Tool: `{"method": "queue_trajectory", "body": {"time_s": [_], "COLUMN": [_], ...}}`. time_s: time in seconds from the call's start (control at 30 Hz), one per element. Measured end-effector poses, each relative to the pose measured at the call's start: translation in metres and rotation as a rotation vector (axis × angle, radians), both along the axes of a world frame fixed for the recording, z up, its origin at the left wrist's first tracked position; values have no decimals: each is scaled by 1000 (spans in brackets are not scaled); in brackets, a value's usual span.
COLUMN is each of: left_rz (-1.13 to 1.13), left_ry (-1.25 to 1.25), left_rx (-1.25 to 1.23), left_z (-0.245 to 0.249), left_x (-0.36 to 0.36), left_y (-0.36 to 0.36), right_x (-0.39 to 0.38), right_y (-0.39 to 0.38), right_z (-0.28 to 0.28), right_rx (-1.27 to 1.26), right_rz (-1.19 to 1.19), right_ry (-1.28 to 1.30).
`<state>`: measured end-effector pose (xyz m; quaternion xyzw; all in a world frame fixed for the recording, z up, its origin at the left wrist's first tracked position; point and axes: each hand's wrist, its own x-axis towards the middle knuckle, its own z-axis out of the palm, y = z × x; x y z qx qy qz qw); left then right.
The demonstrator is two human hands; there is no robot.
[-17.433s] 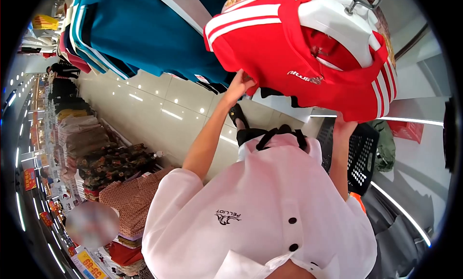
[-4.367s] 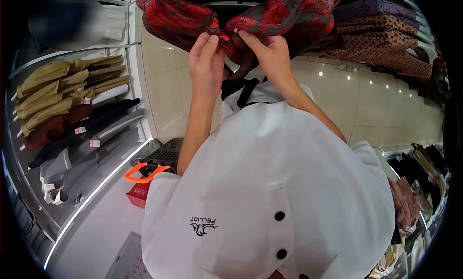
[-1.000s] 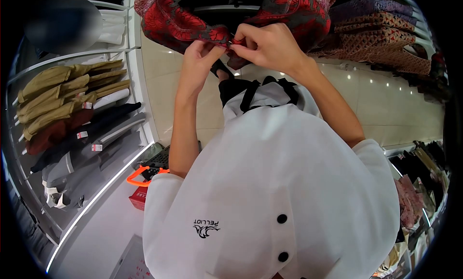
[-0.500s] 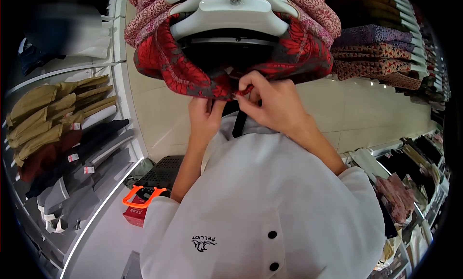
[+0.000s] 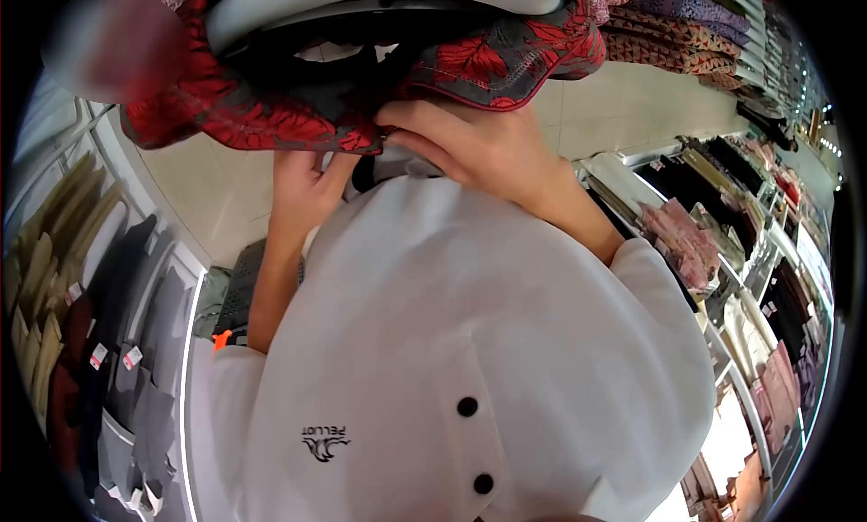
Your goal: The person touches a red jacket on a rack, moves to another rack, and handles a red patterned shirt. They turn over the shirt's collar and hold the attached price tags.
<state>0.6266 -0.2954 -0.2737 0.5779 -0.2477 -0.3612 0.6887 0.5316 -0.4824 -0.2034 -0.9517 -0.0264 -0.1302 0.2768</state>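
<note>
A red and grey floral garment (image 5: 271, 120) hangs on a white hanger (image 5: 361, 0) at the top of the view. My left hand (image 5: 304, 186) is closed on its lower front edge from below, the fingertips partly hidden behind the fabric. Beside it, my right hand (image 5: 479, 152) has its fingers bent round the same garment near the middle of the front edge. A dark strip of cloth shows just under my hands.
Patterned clothes on white hangers (image 5: 668, 34) line the upper right. Folded and hung clothes fill the rack (image 5: 704, 224) at the right. Grey, dark and tan garments (image 5: 135, 314) are on the left shelf. A dark perforated basket (image 5: 242, 283) stands near my left arm.
The view has tilted and shifted, so the garment and both hands appear further left and higher. The hanger is nearer. My hands are still on the front edge.
</note>
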Motion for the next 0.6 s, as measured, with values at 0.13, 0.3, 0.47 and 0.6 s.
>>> {"method": "queue_trajectory", "body": {"time_s": [0.13,0.3,0.47,0.6], "left_rz": [-43,-117,-77,-1], "left_ry": [52,259,231,141], "left_rx": [9,-6,-102,-99], "left_z": [1,15,24,22], "left_x": [0,-1,-8,-20], "left_y": [2,-6,-12,-9], "right_x": [-1,-8,-7,-8], "right_y": [0,-1,-15,-17], "right_z": [7,6,2,2], "right_rx": [5,-83,-109,-109], "right_rz": [50,105,218,191], "right_ry": [38,12,-147,-234]}}
